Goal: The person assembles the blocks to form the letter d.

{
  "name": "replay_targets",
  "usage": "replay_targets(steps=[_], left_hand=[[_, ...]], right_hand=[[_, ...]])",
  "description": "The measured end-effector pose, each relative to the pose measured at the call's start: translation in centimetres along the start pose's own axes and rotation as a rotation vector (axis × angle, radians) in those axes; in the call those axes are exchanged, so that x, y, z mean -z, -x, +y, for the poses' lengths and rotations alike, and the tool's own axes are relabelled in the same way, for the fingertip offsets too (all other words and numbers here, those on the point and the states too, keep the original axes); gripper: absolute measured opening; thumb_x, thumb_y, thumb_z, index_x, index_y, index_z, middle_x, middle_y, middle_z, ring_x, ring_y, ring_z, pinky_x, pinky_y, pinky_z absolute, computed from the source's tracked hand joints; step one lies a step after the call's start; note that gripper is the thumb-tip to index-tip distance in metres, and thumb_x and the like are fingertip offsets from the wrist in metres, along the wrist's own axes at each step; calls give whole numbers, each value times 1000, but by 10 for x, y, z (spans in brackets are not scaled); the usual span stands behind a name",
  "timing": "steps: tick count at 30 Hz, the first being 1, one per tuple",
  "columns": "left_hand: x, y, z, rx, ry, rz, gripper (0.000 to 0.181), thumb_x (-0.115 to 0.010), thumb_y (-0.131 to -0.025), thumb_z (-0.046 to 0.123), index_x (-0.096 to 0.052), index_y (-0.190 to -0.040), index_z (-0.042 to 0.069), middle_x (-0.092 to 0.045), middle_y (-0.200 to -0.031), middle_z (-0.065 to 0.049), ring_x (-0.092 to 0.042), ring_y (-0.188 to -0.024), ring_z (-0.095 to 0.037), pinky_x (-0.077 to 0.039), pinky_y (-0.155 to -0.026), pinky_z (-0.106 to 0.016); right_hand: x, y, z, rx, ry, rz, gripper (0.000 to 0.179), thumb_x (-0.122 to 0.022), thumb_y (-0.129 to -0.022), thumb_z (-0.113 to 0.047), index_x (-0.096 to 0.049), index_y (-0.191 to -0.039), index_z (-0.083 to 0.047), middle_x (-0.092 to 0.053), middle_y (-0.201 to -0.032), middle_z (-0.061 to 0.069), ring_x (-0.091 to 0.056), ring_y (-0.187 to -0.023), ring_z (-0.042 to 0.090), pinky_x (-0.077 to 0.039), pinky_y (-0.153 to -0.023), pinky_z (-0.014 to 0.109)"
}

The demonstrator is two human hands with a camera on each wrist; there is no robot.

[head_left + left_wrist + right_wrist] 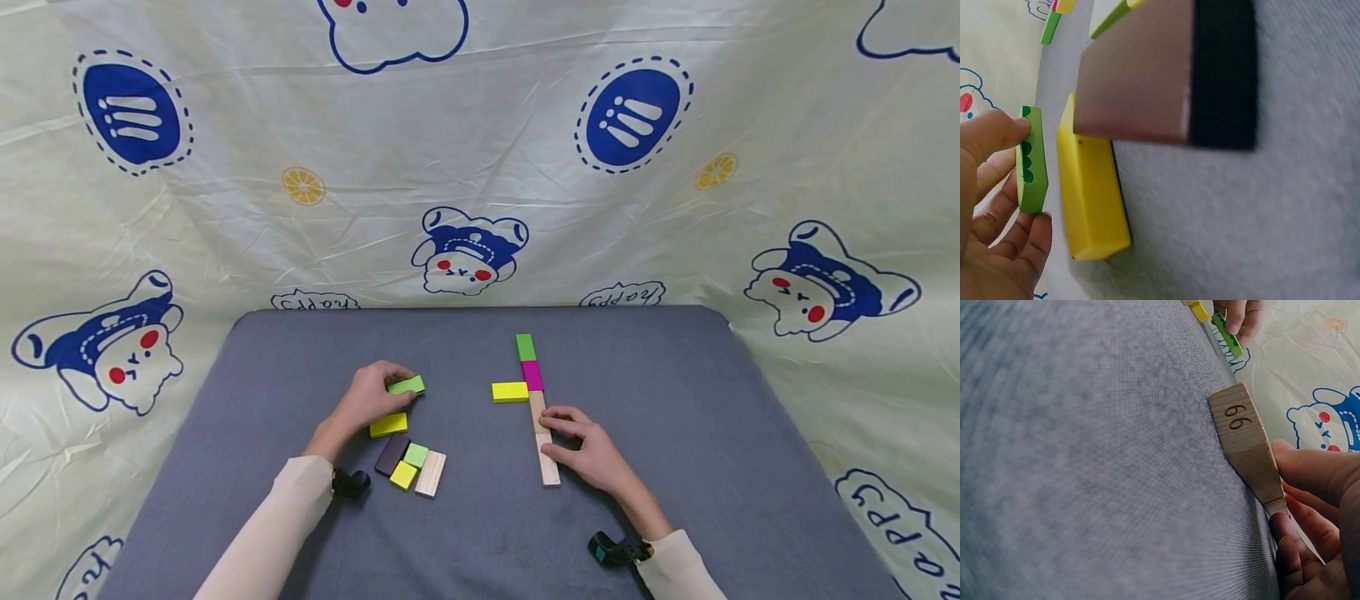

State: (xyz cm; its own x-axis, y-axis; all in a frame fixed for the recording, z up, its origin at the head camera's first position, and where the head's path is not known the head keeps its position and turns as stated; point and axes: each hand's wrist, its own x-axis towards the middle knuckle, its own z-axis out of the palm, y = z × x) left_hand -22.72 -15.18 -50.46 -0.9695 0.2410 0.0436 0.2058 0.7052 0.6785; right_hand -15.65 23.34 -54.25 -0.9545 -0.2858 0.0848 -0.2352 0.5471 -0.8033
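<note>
My left hand (372,392) pinches a light green wooden block (1034,162) between thumb and fingers; dark green scallops mark one side. Just below that hand lies a yellow block (388,425). My right hand (588,450) rests its thumb and fingertips along the right side of a row of blocks, with its fingers loosely bent. Two plain wood blocks form the row's near part: the nearer block (1241,434), numbered on its end, and the farther one (537,412). Beyond them come a magenta block (532,375) and a green block (524,347).
A yellow block (510,392) juts left from the row. Left of centre, a dark block (392,455), a small green block (416,454), a small yellow block (403,476) and plain wood pieces (431,474) lie grouped. Patterned cloth (480,125) hangs behind the grey table (675,400).
</note>
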Motion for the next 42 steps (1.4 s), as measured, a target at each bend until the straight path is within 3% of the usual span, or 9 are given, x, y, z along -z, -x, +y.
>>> replay_targets(steps=[13,24,34,42], left_hand=[[-7,-5,13,2,18,0,29,-79,-89,21,-76,-115,8,-70,-112,-10,-58,-93,-23,-49,-78,-35],[-17,-9,23,-3,48,-7,28,-80,-90,24,-77,-114,10,-69,-110,-7,-58,-91,-21,-48,-76,-32],[-34,-11,35,-15,90,48,26,-81,-88,21,-77,-110,8,-70,-103,-7,-55,-83,-18,-45,-70,-30],[-46,-13,48,-9,115,40,26,-81,-89,21,-77,-110,8,-70,-102,-7,-53,-81,-16,-44,-70,-29]], right_hand=[[-1,0,4,12,41,11,41,-79,-91,-21,-72,-130,-9,-63,-137,8,-56,-128,32,-49,-106,44],[0,0,4,28,41,18,42,-80,-90,-20,-72,-129,-7,-63,-136,9,-57,-127,31,-50,-102,32],[1,0,3,9,3,1,42,-81,-90,-22,-72,-129,-8,-62,-137,8,-57,-129,31,-50,-103,40],[1,0,3,3,6,-2,42,-81,-90,-21,-72,-129,-9,-62,-138,7,-56,-130,29,-50,-104,41]])
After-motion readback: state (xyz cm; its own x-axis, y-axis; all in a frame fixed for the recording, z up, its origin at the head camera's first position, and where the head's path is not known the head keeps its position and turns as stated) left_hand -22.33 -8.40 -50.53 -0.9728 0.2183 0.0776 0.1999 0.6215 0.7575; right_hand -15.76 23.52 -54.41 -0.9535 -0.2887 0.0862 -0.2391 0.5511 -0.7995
